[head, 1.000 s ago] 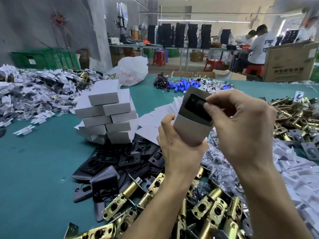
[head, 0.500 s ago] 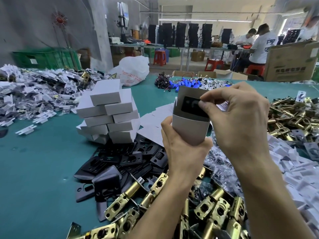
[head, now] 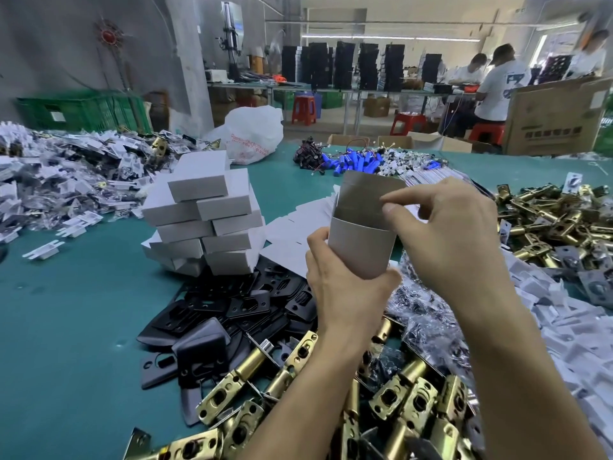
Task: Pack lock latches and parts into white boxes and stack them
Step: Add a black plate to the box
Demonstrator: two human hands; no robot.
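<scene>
The left hand [head: 345, 293] clenches its fingers round the upright white box's [head: 360, 250] lower half. The right hand's [head: 454, 234] thumb and forefinger meet at its raised flap [head: 365, 194]; I cannot tell whether they pinch it.

On the table [head: 66, 310], a stack of boxes [head: 205, 220] stands left of centre, with a pile of flat plates [head: 232, 303] just before it and unfolded box sheets [head: 292, 227] to its right. Latches [head: 398, 403] lie heaped at the near edge, and a second latch heap [head: 547, 220] lies far right. Above these piles the left hand [head: 345, 293] holds a box [head: 361, 247] upright, with the right hand [head: 447, 234] at its top flap. Bagged parts [head: 59, 174] lie far left, and a sack [head: 255, 134] sits behind the stack.
</scene>
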